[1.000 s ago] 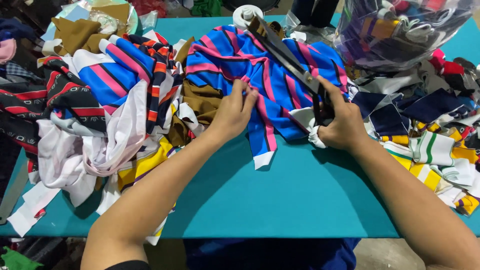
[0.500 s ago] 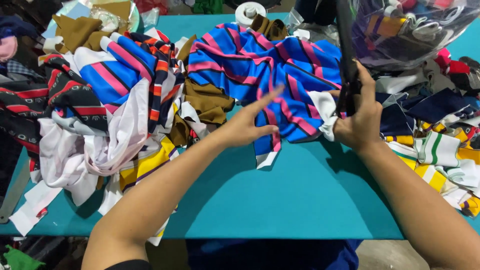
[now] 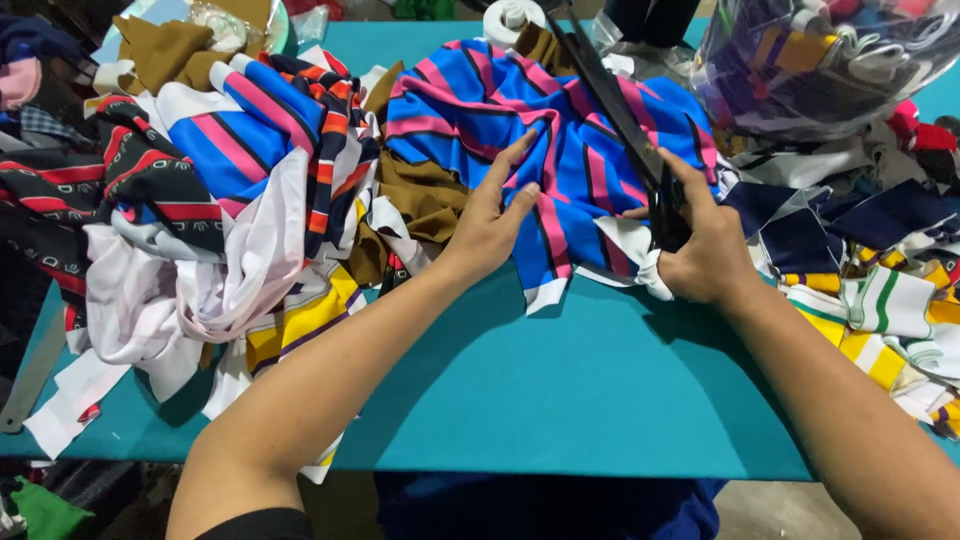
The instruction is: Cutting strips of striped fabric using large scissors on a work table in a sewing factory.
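A blue garment with pink and black stripes [image 3: 480, 100] lies crumpled at the middle of the teal table [image 3: 580, 390]. My left hand [image 3: 495, 215] rests flat on it with fingers spread. My right hand [image 3: 705, 245] grips the handles of large black fabric scissors [image 3: 615, 105], whose long blades slant up and away over the garment. A white collar piece [image 3: 635, 245] of the garment sits just under my right hand.
A heap of striped, white and brown clothes [image 3: 200, 200] fills the left side. Cut fabric scraps [image 3: 880, 290] pile up at the right. A clear plastic bag of scraps [image 3: 830, 60] stands at the back right, and a white tape roll [image 3: 510, 15] lies at the back.
My right hand has tilted the scissors from upright back to a slant over the garment. My left hand moved forward and pressed down on the striped fabric.
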